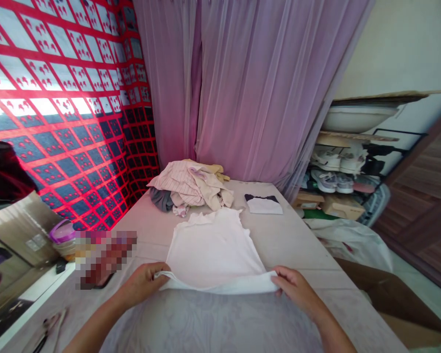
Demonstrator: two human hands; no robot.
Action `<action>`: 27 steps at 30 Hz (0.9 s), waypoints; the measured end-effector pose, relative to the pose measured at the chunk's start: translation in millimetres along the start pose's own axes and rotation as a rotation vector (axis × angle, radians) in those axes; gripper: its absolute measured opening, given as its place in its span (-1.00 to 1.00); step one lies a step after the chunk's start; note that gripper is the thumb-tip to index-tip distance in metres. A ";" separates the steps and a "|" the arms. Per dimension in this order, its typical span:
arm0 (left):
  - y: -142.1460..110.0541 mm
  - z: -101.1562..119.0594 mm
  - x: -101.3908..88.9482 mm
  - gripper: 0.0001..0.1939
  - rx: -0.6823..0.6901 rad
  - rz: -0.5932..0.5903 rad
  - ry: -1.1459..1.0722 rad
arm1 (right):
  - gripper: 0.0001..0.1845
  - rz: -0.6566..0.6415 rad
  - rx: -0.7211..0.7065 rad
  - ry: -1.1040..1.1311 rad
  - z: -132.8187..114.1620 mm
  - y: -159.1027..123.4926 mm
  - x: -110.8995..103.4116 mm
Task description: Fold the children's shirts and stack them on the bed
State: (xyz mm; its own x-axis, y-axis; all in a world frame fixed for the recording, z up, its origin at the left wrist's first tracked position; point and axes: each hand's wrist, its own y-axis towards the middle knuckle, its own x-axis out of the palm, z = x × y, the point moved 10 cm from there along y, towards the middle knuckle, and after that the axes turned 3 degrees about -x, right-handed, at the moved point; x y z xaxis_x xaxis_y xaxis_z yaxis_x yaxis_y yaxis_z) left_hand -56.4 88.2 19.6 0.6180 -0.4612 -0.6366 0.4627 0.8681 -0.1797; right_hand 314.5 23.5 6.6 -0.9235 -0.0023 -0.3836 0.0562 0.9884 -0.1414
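A white sleeveless top (213, 245) lies spread on the grey bed surface (301, 245), its ruffled end facing away from me. My left hand (147, 282) pinches the near left corner of its hem. At the near right corner, my right hand (292, 284) grips the same edge between thumb and fingers. Between both hands the hem is turned up in a narrow band, slightly sagging in the middle. Beyond the top sits a heap of crumpled clothes (191, 186) in pink, beige and grey. To its right lies a folded white and black garment (263, 204).
Purple curtains (242, 88) hang behind the bed. On the right stands a rack with shoes (330, 179) and boxes, with an open cardboard box (393, 289) below. A purple-rimmed tub (63, 238) and a blurred-out reddish item (105, 262) are on the left.
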 end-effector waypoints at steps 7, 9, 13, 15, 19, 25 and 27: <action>9.3 -8.0 7.8 -0.78 -0.089 -0.206 0.127 | -0.82 -0.201 0.092 -0.026 4.3 -5.8 17.7; 18.9 -4.6 0.0 -0.79 -0.094 -0.147 0.240 | -0.80 -0.144 0.048 -0.047 6.5 6.4 15.0; 35.5 -1.4 -18.3 -0.77 -0.142 0.014 0.456 | -0.68 -0.021 0.033 -0.119 24.8 29.6 5.7; 41.7 0.6 -27.2 -0.78 -0.164 0.098 0.518 | -0.62 0.094 0.039 -0.217 31.3 36.2 -7.5; 62.4 13.2 -39.6 -0.75 -0.134 0.217 0.563 | -0.66 0.248 -0.007 -0.460 17.5 44.9 -24.8; 126.9 24.4 -49.0 -0.58 -0.063 0.311 0.589 | -0.70 0.278 0.007 -0.634 -9.3 72.1 -17.8; 148.8 23.9 -44.6 -0.51 -0.042 0.272 0.587 | -0.68 0.261 0.033 -0.635 -7.2 80.0 -13.1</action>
State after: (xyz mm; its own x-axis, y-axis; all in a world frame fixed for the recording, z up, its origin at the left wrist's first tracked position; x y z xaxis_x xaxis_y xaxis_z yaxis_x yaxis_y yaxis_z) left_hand 0.1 233.5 39.1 0.2543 -0.0568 -0.9655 0.3058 0.9518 0.0245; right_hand 328.4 103.7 6.9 -0.4774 0.1370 -0.8680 0.2676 0.9635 0.0050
